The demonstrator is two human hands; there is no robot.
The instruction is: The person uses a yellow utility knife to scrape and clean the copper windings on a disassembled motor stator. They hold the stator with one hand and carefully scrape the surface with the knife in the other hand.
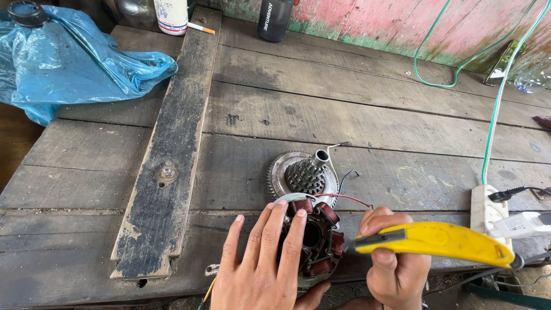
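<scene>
My left hand [265, 261] lies flat with fingers spread over a round stator [321, 241] that has copper-red wire coils around its rim, at the near edge of the wooden bench. My right hand [396, 267] grips a yellow-handled soldering iron [442, 241], its dark tip pointing left at the stator's right side. Thin red, black and white wires [344, 195] lead off the stator. Just behind it stands a toothed metal gear with a short central shaft [304, 172].
A white power strip [485, 209] with plugs and a green cable [496, 97] sits at right. A blue plastic bag [69, 63] covers the far left. A dark plank [166, 155] lies along the bench. A white bottle [172, 16], cigarette [201, 28] and black bottle [274, 20] stand at back.
</scene>
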